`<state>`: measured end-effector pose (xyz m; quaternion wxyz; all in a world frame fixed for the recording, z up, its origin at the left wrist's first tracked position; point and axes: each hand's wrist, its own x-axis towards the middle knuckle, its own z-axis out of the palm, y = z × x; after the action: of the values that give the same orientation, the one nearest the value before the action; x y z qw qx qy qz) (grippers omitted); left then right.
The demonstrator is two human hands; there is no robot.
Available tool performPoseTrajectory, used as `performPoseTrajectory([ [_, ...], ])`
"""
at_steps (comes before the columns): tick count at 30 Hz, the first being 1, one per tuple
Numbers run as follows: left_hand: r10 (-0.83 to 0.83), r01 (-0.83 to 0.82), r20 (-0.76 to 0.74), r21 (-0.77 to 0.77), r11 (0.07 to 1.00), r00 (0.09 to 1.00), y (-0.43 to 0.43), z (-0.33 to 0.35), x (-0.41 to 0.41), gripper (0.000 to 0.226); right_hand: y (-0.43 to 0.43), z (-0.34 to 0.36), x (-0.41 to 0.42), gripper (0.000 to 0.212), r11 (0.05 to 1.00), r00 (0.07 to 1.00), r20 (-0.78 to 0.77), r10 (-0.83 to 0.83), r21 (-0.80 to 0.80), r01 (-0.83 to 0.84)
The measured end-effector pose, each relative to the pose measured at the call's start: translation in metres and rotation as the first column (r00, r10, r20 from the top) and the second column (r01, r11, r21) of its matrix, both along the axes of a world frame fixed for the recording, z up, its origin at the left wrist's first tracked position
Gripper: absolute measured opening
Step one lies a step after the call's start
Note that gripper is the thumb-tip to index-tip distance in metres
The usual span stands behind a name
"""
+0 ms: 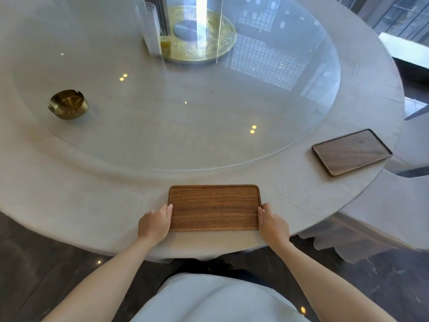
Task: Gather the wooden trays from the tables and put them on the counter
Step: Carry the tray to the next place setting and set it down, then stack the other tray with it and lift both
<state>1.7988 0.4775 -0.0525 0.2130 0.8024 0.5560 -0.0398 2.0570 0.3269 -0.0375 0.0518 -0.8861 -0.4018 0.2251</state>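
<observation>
A brown wooden tray point(214, 207) lies flat near the front edge of a round table point(92, 194) covered in grey cloth. My left hand point(154, 224) grips the tray's left short side, thumb on the rim. My right hand point(272, 223) grips its right short side the same way. A second, darker wooden tray point(351, 151) lies on the table's right edge, apart from both hands.
A large glass turntable point(185, 117) fills the table's middle, carrying a brass ashtray point(68, 104) at the left and a gold dish with a clear cylinder point(197, 36) at the back. A cloth-covered chair point(383, 217) stands at the right. Dark floor lies below.
</observation>
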Motion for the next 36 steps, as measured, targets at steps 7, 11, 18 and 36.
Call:
performPoseTrajectory([
  [7,0.099,-0.118,0.154,0.119,0.986,0.983,0.032,0.029,0.038,0.037,0.004,0.014,0.031,0.035,0.987,0.998,0.021,-0.064,0.146,0.06],
  [11,-0.021,-0.011,0.231,0.138,0.99,0.973,0.034,0.049,0.108,0.031,0.009,0.028,0.073,0.036,0.973,0.995,0.07,-0.071,0.226,0.054],
  [18,-0.066,0.044,0.306,0.078,0.996,0.95,-0.012,0.059,0.259,0.031,-0.006,0.048,0.19,0.03,0.944,0.992,0.068,-0.109,0.321,0.082],
  [36,0.346,-0.316,0.112,-0.221,0.923,0.932,-0.083,0.04,0.475,0.046,-0.046,0.063,0.447,0.049,0.985,0.999,-0.019,-0.047,0.166,0.049],
])
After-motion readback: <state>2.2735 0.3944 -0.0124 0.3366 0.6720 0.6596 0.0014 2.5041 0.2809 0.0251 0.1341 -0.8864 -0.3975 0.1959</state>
